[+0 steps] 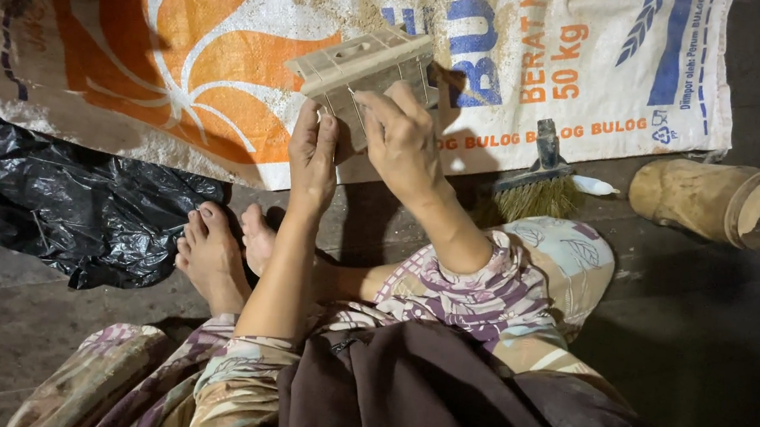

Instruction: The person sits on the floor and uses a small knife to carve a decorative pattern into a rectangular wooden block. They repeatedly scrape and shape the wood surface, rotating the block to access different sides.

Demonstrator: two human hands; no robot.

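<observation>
A beige slotted box-like frame [366,64] is held up over a woven sack. My left hand [314,155] supports its near lower side with flat fingers. My right hand [400,137] is closed at the frame's near edge, pinching what looks like a thin wire or needle; the exact item is too small to tell. Both forearms reach forward from my lap, and my bare feet [216,250] rest on the floor below the hands.
A white, orange and blue woven sack [185,32] lies spread on the floor with sandy grit on it. Crumpled black plastic [70,200] sits at left. A small brush [538,186] and a tipped brown jar [720,202] lie at right.
</observation>
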